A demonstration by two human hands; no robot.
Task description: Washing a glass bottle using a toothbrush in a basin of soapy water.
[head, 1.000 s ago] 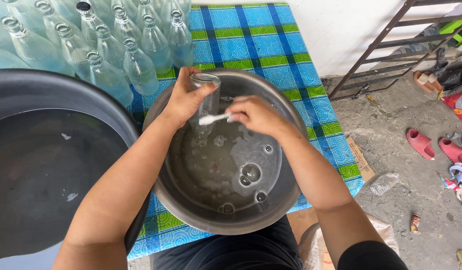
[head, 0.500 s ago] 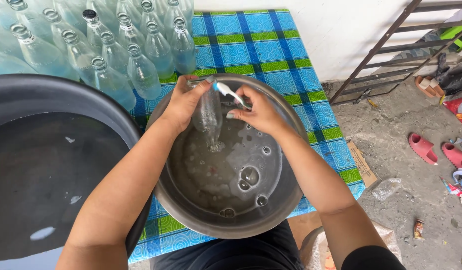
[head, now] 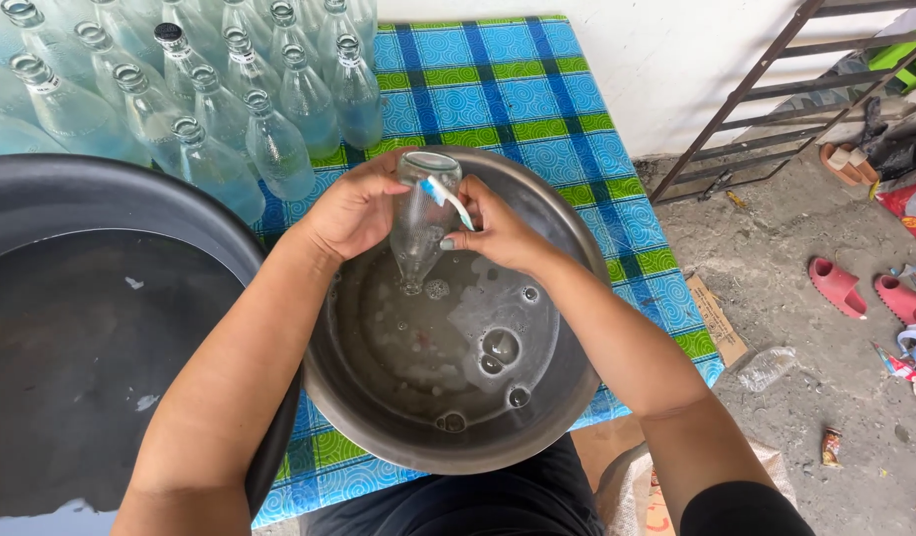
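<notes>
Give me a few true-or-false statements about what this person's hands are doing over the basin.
1. The left hand holds a clear glass bottle upside down. True.
2. The right hand holds a sponge. False: it holds a toothbrush against the bottle.
3. The metal basin is dry. False: it holds soapy water with bubbles.
4. More glass bottles stand on the checked cloth. True.
5. The large black tub sits to the person's right. False: it is on the left.
</notes>
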